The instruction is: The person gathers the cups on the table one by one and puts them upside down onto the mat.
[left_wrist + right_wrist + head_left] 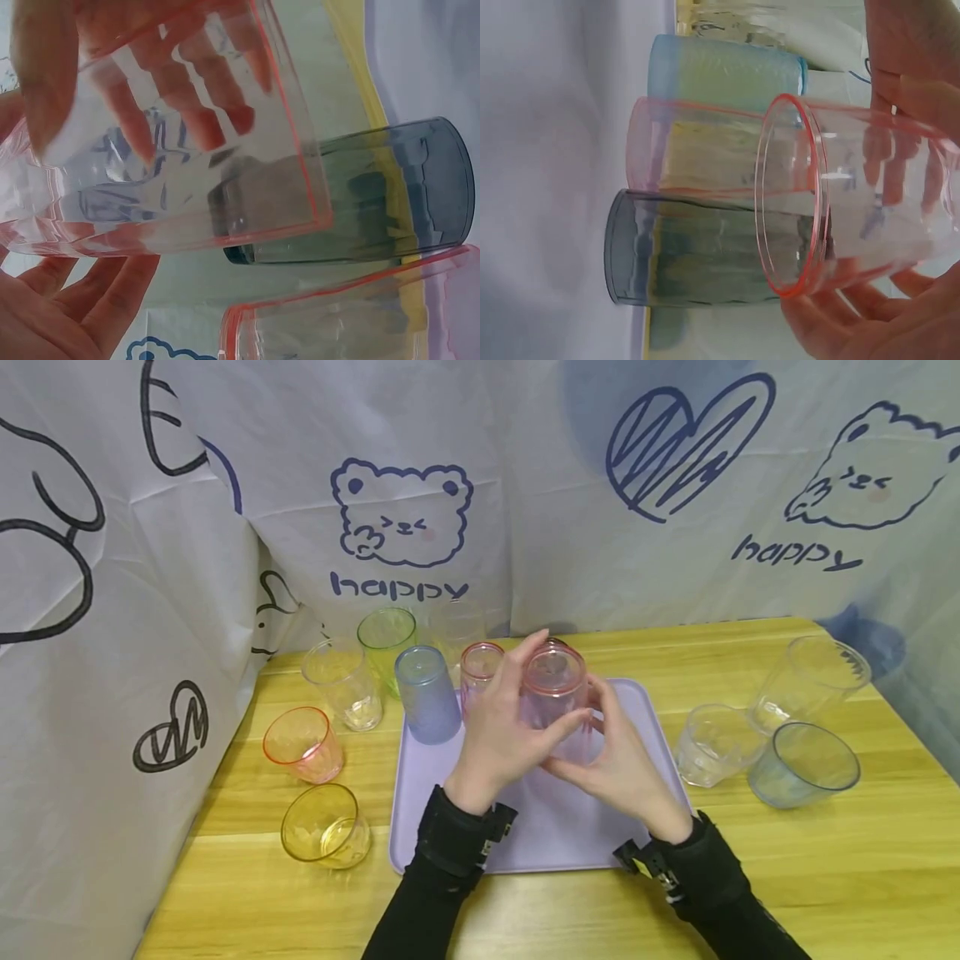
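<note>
Both hands hold a clear pink-rimmed glass [555, 675] upside down above the lilac tray [558, 843]. My left hand [498, 735] grips it from the left, and my right hand [630, 768] curls round its right side. In the right wrist view the glass's rim faces the tray, apart from its surface. Upside down at the tray's back stand a blue glass [427, 697], a slim pink glass [480, 662] and a dark grey glass [705, 247]. The held glass and fingers mostly hide the grey one in the head view.
Left of the tray stand upright glasses: yellow [326, 828], orange-red [303, 747], clear [341, 685] and green [387, 639]. Right of it are two clear glasses [716, 747] and a grey-blue one [802, 768]. A printed cloth [555, 552] hangs behind the wooden table [862, 877].
</note>
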Action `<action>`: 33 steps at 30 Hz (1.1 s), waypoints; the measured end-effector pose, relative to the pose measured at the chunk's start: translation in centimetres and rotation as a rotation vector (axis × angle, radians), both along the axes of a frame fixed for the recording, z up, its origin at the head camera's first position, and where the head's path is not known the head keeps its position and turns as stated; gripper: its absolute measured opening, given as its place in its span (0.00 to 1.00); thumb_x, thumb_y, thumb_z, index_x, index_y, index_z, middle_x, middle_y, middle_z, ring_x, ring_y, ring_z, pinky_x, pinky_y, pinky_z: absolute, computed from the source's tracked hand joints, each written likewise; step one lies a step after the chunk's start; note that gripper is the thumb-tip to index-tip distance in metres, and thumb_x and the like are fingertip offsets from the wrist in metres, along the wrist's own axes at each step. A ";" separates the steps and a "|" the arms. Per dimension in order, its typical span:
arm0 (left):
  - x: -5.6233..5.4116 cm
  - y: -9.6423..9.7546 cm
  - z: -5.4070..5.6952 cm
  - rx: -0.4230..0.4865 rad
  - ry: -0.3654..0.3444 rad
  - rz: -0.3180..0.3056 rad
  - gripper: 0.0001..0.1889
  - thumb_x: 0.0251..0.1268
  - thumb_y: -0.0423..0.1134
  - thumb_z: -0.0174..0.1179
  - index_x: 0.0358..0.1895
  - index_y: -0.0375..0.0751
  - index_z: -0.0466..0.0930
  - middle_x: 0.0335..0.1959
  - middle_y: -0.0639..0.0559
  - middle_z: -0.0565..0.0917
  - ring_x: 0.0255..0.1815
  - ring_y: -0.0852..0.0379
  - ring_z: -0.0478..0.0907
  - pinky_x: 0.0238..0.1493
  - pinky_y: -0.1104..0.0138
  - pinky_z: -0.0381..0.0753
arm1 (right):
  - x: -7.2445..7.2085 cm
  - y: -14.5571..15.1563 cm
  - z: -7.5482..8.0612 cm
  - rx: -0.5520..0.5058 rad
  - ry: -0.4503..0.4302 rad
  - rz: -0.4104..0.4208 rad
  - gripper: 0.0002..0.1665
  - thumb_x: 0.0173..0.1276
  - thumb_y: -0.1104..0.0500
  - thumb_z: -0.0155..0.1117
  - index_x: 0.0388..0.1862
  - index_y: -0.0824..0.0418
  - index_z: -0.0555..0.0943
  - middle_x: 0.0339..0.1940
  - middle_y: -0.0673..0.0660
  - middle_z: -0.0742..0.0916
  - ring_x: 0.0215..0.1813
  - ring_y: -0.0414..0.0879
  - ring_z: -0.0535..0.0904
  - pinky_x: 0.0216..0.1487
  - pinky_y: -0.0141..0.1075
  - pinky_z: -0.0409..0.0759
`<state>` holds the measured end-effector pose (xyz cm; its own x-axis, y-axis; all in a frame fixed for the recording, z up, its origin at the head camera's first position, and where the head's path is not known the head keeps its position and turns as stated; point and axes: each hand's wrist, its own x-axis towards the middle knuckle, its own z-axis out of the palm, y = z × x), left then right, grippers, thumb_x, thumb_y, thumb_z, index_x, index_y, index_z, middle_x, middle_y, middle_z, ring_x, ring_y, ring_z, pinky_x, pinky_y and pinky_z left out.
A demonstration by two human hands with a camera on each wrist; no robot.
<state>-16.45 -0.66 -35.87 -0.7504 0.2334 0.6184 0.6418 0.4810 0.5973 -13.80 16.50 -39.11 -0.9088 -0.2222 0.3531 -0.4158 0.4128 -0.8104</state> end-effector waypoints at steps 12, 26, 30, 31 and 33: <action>0.2 1.0 -0.4 -0.052 -0.008 -0.010 0.49 0.52 0.53 0.77 0.76 0.53 0.58 0.67 0.50 0.78 0.59 0.54 0.82 0.51 0.60 0.85 | -0.3 0.1 -0.6 0.082 0.049 -0.049 0.54 0.49 0.60 0.81 0.72 0.66 0.63 0.62 0.64 0.81 0.53 0.50 0.77 0.46 0.43 0.76; -0.1 0.7 -0.6 0.016 -0.030 -0.086 0.42 0.60 0.47 0.72 0.75 0.48 0.60 0.66 0.48 0.76 0.65 0.54 0.76 0.65 0.60 0.79 | -0.6 1.1 -0.1 0.086 0.020 -0.096 0.52 0.50 0.61 0.81 0.72 0.66 0.64 0.60 0.64 0.81 0.52 0.53 0.77 0.48 0.45 0.77; -0.5 0.1 -0.6 0.016 -0.023 -0.042 0.34 0.66 0.47 0.65 0.73 0.45 0.65 0.67 0.46 0.76 0.67 0.52 0.75 0.68 0.59 0.76 | -1.1 1.9 0.1 0.029 0.008 -0.144 0.54 0.50 0.62 0.81 0.73 0.65 0.63 0.63 0.65 0.79 0.59 0.57 0.76 0.54 0.52 0.78; -0.6 -0.1 -0.6 0.004 -0.014 -0.021 0.32 0.67 0.47 0.64 0.72 0.44 0.67 0.67 0.46 0.76 0.68 0.52 0.74 0.70 0.59 0.75 | -1.2 2.1 0.1 0.015 0.008 -0.160 0.54 0.50 0.62 0.81 0.73 0.65 0.63 0.64 0.66 0.78 0.61 0.58 0.76 0.55 0.54 0.78; -0.9 -0.4 -0.7 -0.029 0.001 0.026 0.29 0.68 0.49 0.62 0.70 0.44 0.70 0.66 0.47 0.77 0.68 0.52 0.74 0.69 0.58 0.75 | -1.5 2.5 -0.1 0.012 0.017 -0.204 0.53 0.50 0.62 0.81 0.73 0.66 0.63 0.63 0.66 0.79 0.61 0.58 0.76 0.56 0.54 0.77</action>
